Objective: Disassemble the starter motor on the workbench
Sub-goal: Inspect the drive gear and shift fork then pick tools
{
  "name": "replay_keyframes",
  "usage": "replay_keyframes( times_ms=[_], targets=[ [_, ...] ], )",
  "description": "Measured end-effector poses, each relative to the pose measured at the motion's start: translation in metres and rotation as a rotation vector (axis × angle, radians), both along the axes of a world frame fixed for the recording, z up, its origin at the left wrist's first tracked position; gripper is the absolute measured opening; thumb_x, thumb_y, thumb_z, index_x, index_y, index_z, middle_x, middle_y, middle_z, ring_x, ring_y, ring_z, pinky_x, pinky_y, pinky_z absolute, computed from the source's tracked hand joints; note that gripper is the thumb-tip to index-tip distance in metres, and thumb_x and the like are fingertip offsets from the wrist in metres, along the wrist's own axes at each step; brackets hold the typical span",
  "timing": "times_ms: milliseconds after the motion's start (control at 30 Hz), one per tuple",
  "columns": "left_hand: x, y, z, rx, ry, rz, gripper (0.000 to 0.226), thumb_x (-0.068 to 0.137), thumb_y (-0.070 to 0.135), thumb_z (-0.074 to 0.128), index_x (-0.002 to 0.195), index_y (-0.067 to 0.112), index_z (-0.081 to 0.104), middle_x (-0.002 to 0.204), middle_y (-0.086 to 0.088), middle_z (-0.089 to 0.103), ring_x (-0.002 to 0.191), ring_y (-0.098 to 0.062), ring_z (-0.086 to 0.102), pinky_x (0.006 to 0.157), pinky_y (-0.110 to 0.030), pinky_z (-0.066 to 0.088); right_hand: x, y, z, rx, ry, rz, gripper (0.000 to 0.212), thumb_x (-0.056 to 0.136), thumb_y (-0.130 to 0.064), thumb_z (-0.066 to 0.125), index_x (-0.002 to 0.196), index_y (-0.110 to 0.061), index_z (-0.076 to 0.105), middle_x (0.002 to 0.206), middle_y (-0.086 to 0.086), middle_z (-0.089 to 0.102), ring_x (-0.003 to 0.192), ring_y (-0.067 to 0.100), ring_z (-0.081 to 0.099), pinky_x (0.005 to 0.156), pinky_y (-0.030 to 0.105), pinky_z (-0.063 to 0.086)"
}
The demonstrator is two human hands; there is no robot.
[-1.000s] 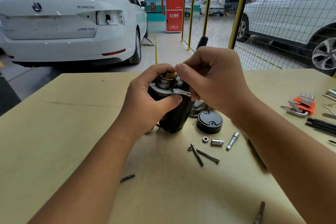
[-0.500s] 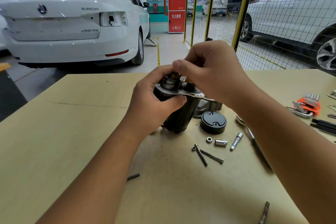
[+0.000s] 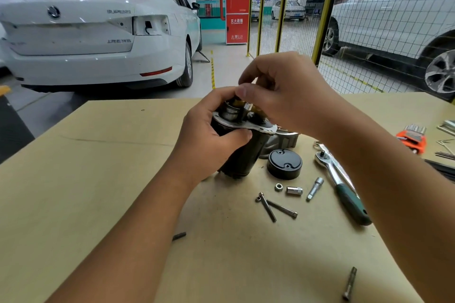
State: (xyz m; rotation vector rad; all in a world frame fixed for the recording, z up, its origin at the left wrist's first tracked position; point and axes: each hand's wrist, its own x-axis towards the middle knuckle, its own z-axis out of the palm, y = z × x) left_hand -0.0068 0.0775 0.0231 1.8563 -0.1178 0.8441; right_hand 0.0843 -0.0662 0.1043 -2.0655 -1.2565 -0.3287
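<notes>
Loose bolts [image 3: 275, 205], a nut [image 3: 278, 187] and the black end cap [image 3: 284, 163] are lying near, already off. Further back, the left hand [image 3: 209, 140] is gripping the starter motor [image 3: 242, 155] above the workbench [image 3: 98, 179]; the right hand [image 3: 283, 96] is pinching something at its exposed top, what exactly I cannot tell. Internals, I judge, remaining.
</notes>
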Motion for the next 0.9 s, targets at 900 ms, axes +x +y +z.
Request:
replay_keyframes(
  times_ms=[900],
  targets=[
    [-0.002,-0.007,0.0,-0.048,-0.002,0.127,0.049,0.07,0.009,0.074,0.115,0.026,0.07,0.104,0.005,0.074,0.101,-0.021,0.07,0.093,-0.047,0.06,-0.023,0.012,0.032,0.087,0.921,-0.116,0.035,0.081,-0.019,0.083,0.099,0.004,0.063,0.061,0.009,0.066,0.047,0.012,0.064,0.052,0.029,0.058]
  ],
)
